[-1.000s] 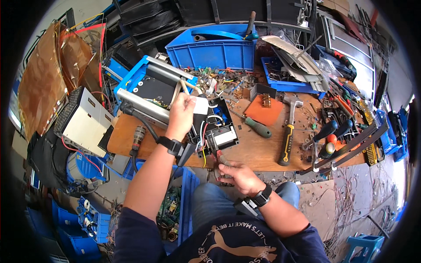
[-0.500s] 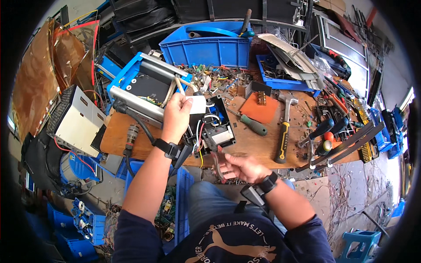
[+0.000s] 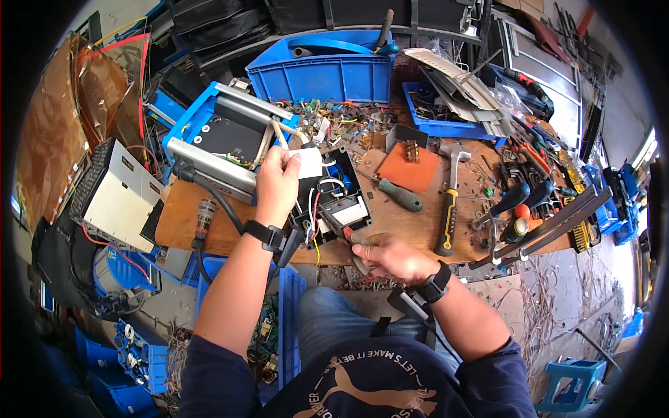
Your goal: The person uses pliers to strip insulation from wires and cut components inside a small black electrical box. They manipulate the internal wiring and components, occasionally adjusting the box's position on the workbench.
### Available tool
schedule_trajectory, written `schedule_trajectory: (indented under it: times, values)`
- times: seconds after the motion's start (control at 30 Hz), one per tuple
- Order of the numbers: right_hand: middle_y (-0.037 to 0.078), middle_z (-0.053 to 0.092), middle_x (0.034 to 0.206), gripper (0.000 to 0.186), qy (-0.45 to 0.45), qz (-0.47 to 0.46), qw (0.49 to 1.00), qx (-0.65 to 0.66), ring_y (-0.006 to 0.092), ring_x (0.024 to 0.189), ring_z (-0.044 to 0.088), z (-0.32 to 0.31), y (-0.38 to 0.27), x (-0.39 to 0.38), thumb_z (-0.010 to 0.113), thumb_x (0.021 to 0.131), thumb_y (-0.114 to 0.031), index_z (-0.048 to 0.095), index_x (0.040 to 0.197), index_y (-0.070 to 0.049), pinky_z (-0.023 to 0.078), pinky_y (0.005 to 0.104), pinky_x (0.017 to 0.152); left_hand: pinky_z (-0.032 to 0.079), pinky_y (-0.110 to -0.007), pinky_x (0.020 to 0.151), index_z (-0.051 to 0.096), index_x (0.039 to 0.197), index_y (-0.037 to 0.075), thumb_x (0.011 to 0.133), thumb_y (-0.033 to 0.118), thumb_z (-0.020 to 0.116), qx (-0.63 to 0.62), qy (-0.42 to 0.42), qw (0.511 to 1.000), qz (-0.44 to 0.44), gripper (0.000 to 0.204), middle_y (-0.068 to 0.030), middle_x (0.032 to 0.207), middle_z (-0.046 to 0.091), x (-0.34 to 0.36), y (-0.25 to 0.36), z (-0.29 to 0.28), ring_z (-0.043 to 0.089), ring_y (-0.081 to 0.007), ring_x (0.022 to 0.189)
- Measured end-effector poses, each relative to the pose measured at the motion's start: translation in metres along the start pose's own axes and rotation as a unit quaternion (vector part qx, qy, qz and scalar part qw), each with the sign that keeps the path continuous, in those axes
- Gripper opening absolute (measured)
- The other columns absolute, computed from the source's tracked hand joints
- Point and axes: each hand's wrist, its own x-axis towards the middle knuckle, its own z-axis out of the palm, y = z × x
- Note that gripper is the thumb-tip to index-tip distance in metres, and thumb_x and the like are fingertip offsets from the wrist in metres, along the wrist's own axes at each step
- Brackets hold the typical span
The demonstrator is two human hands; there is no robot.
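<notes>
The left hand point(image 3: 277, 184) is pinching a white piece point(image 3: 308, 163) beside the open black box point(image 3: 355, 182), which is resting on the tabletop point(image 3: 418, 226); the right hand point(image 3: 391, 258) is gripping red-handled pliers point(image 3: 348, 233), their head pointing toward the box's near side.

Just beyond the right hand point(image 3: 394, 258), a green-handled screwdriver point(image 3: 401, 196) lies on the wooden surface point(image 3: 412, 226), an orange sheet point(image 3: 404, 174) past its tip. Farther right I see a hammer point(image 3: 450, 202) with a black-and-yellow grip. Well ahead of both hands stands a large blue crate point(image 3: 320, 80); to its right, pale panels point(image 3: 460, 90) rest over a shallower blue tray point(image 3: 453, 130). Well left of the left hand point(image 3: 277, 177) sits a cream-coloured box point(image 3: 122, 188), and brown sheets point(image 3: 56, 132) lean farther out. Below that hand, a blue bin point(image 3: 289, 320) holds green circuit boards point(image 3: 267, 326).
</notes>
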Motion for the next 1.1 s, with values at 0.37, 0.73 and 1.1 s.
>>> schedule_trajectory:
  times: [0.37,0.73,1.1]
  values:
    - [0.001,0.054,0.067,0.030,0.071,-0.089,0.993,-0.006,0.0121,0.059,0.050,0.021,0.029,-0.006,0.057,0.097,-0.026,0.062,0.106,0.002,0.044,0.0295,0.058,0.045,-0.036,0.062,0.048,0.080,0.000,0.087,0.010,0.064,0.013,0.012,0.999,0.045,0.020,-0.0111,0.067,0.053,-0.016,0.020,-0.002,0.053,-0.0244,0.062]
    - [0.021,0.059,0.084,0.023,0.290,-0.288,0.880,-0.241,0.0399,0.083,0.056,0.059,0.081,0.020,0.060,0.091,-0.018,0.061,0.100,0.003,0.045,0.0442,0.074,0.042,-0.037,0.058,0.047,0.080,0.001,0.087,0.010,0.064,0.007,0.023,0.999,0.040,0.020,-0.0103,0.066,0.050,-0.009,0.020,0.003,0.050,-0.0220,0.060]
    - [0.015,0.063,0.098,0.030,0.058,-0.057,0.996,0.043,0.0221,0.098,0.062,0.044,0.046,0.007,0.054,0.098,-0.032,0.060,0.104,-0.003,0.050,0.0372,0.079,0.040,-0.035,0.056,0.044,0.077,0.002,0.087,0.008,0.063,-0.006,0.010,1.000,0.019,0.023,-0.0080,0.063,0.047,-0.002,0.007,0.002,0.045,-0.0191,0.058]
